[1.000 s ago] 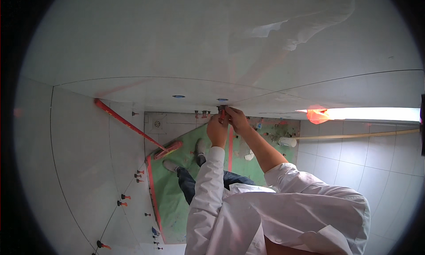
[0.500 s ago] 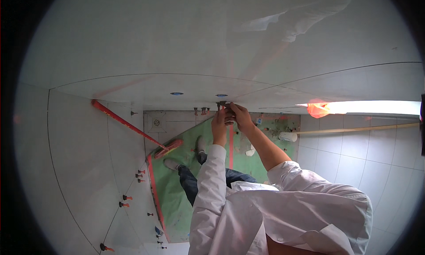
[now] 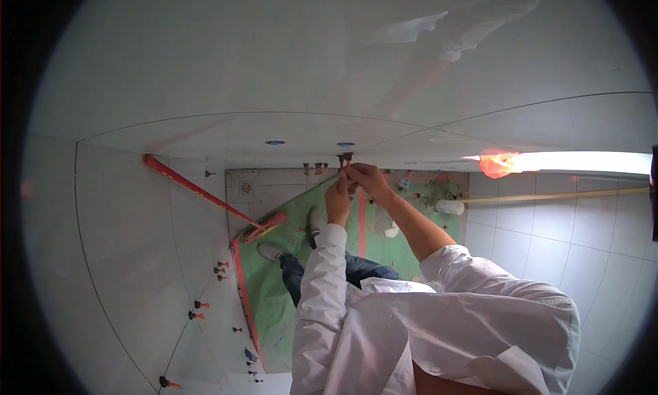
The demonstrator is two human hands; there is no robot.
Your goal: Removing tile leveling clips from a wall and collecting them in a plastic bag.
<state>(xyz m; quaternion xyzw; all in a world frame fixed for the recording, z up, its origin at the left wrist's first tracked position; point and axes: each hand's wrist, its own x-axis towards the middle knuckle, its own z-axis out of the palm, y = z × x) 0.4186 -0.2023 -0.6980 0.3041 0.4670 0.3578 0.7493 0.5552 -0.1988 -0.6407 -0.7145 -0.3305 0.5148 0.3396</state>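
Note:
Two small black-and-orange tile clips (image 3: 347,159) stick out of the glossy white tiled wall (image 3: 260,66), just below one of two blue round inserts (image 3: 345,145). My right hand (image 3: 370,181) has its fingertips closed on the orange stem of one clip. My left hand (image 3: 338,199) is raised just below and left of it, fingers curled together near the clips; what they hold, if anything, is hidden. The glossy tiles show a reflection of my arm and white sleeve.
A red broom (image 3: 199,189) leans in the left corner near a floor drain (image 3: 246,188). More clips (image 3: 197,315) dot the left wall. Green sheeting (image 3: 267,306) covers the floor. On the right are a bright tube lamp with orange wrap (image 3: 500,162) and a long-handled roller (image 3: 450,207).
Both hands have shifted slightly around the clips, the left fingers curling just below the right fingertips. The view has moved slightly, with the wall seam a little higher in the picture.

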